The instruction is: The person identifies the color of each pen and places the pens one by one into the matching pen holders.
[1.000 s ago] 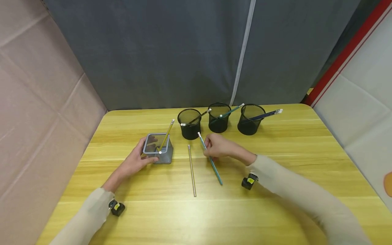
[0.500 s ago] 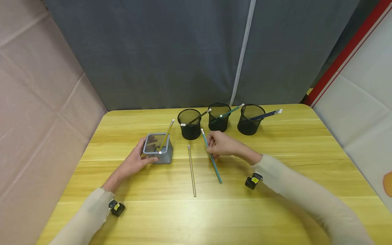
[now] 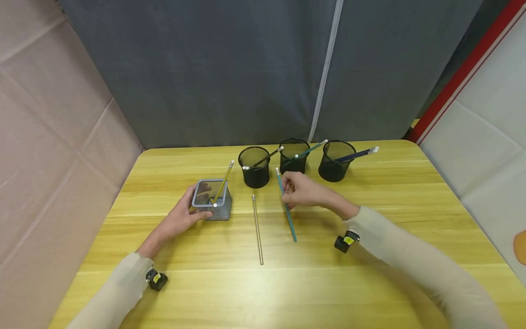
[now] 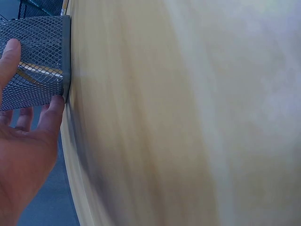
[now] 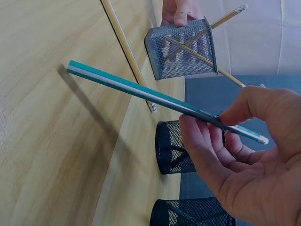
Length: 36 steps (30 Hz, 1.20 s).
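Note:
My left hand [image 3: 181,219] grips a square grey mesh pencil holder [image 3: 222,212] at the left of the table, thumb on its near side and fingers along the far left side. Two yellow pencils [image 5: 228,17] lean crosswise in it. Between thumb and fingertips, my right hand [image 3: 303,189] pinches a teal pencil [image 3: 290,221] near its eraser end. In the right wrist view that pencil slants over the table, casting a shadow, its flat end close to the wood. On the table between both hands lies a gold-yellow pencil [image 3: 257,230], eraser end pointing away from me.
Three round black mesh holders stand along the back: the left one [image 3: 256,177] with black pencils, the middle one [image 3: 292,167] with teal pencils, the right one [image 3: 332,171] with dark blue pencils. A grey curtain [image 3: 205,73] hangs behind the table [image 3: 197,292].
My right hand has moved a little right and away from me with the teal pencil, which now stands more in line with my view. The left hand and holder have stayed put.

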Each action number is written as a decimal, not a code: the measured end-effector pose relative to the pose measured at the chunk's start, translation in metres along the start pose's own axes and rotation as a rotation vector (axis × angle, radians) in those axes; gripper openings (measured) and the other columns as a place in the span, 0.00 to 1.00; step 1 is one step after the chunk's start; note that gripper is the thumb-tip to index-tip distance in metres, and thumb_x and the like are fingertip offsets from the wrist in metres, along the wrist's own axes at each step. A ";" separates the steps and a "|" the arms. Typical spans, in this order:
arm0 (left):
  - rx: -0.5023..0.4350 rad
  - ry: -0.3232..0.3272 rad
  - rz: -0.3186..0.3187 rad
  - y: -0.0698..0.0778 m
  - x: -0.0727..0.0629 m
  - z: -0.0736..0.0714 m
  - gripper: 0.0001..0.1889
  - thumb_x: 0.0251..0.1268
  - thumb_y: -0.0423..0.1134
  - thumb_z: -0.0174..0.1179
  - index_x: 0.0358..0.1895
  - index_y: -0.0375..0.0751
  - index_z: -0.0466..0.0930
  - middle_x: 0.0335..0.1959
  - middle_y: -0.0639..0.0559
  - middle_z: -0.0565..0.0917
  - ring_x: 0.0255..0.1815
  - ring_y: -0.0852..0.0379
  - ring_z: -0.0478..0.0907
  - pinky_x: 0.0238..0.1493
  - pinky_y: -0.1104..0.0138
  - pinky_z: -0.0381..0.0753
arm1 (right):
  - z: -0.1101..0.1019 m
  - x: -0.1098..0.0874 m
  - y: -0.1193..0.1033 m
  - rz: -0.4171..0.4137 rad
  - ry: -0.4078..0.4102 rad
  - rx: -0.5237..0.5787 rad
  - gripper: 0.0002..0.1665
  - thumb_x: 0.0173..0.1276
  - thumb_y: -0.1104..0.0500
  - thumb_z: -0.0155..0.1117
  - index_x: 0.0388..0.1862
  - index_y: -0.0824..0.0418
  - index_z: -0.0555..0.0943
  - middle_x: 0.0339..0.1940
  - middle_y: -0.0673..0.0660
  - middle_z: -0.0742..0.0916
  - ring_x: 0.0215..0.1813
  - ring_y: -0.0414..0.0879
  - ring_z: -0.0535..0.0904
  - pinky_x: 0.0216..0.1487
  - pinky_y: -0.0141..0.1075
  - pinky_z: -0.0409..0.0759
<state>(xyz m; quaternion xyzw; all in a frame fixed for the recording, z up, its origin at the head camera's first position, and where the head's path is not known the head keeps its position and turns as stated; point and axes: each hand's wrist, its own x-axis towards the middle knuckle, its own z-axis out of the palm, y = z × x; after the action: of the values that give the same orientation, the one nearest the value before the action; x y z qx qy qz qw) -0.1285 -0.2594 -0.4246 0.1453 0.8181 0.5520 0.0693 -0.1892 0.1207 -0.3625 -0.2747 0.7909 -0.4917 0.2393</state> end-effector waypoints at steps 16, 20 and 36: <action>0.004 0.000 0.010 0.000 0.000 0.000 0.43 0.64 0.30 0.70 0.78 0.40 0.53 0.74 0.37 0.64 0.74 0.36 0.59 0.65 0.40 0.68 | -0.020 -0.013 -0.008 -0.068 0.045 -0.003 0.09 0.66 0.73 0.57 0.43 0.69 0.70 0.33 0.63 0.80 0.37 0.59 0.83 0.42 0.56 0.86; 0.003 0.001 0.008 0.000 0.000 0.000 0.44 0.64 0.29 0.70 0.78 0.39 0.52 0.74 0.37 0.64 0.74 0.35 0.59 0.65 0.40 0.68 | -0.026 -0.017 -0.012 -0.053 0.077 -0.057 0.09 0.67 0.71 0.59 0.45 0.67 0.72 0.37 0.62 0.80 0.39 0.57 0.83 0.40 0.47 0.87; -0.003 -0.003 0.012 -0.003 0.000 -0.002 0.44 0.65 0.29 0.70 0.78 0.38 0.51 0.74 0.37 0.63 0.74 0.36 0.59 0.65 0.41 0.68 | -0.075 -0.021 -0.038 -0.152 0.247 -0.340 0.10 0.69 0.69 0.60 0.47 0.67 0.73 0.40 0.59 0.82 0.42 0.51 0.82 0.46 0.45 0.81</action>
<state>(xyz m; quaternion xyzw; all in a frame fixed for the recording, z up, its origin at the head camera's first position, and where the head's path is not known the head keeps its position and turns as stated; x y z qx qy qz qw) -0.1298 -0.2617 -0.4267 0.1509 0.8164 0.5533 0.0677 -0.2148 0.1699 -0.2952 -0.3078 0.8627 -0.3977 0.0531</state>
